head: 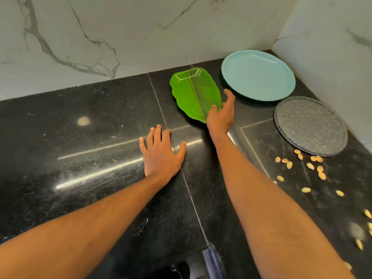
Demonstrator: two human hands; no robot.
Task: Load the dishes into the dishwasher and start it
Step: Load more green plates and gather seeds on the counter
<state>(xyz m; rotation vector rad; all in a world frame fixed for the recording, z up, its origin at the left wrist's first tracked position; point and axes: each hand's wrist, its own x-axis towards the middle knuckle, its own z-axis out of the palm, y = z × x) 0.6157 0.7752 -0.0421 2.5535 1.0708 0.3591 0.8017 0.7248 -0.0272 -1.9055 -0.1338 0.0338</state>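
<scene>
A green leaf-shaped plate (pixel 193 91) lies on the black stone counter (pixel 90 158) near the back wall. My right hand (pixel 221 113) is at its near right edge, thumb on top of the plate and fingers reaching along its right side. A round light-blue plate (pixel 258 75) sits in the back right corner. In front of it lies a round speckled grey plate (pixel 311 125). My left hand (pixel 162 152) rests flat on the counter, fingers spread, left of and nearer than the green plate. No dishwasher is in view.
Marble walls (pixel 120 33) close the counter at the back and right. Several pistachio shells (pixel 310 166) are scattered on the counter in front of the grey plate and along the right side. A dark object (pixel 213 260) shows at the bottom edge.
</scene>
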